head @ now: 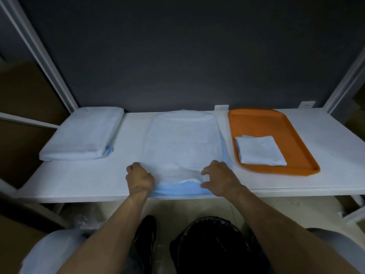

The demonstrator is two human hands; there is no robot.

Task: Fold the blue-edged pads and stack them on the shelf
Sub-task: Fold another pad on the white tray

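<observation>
Left grip (139,177) and right grip (219,178) pinch the pad (177,139) (blue edge nearest).

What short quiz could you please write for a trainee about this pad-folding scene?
1. True or false: a folded pad lies on the orange tray.
2. Where on the shelf does the spread pad lie? A) on the tray; B) between the left pile and the tray; C) on top of the left pile.
3. Fill in: the left hand and the right hand both hold the spread pad at its ____ edge.
Key: 1 true; 2 B; 3 near.
</observation>
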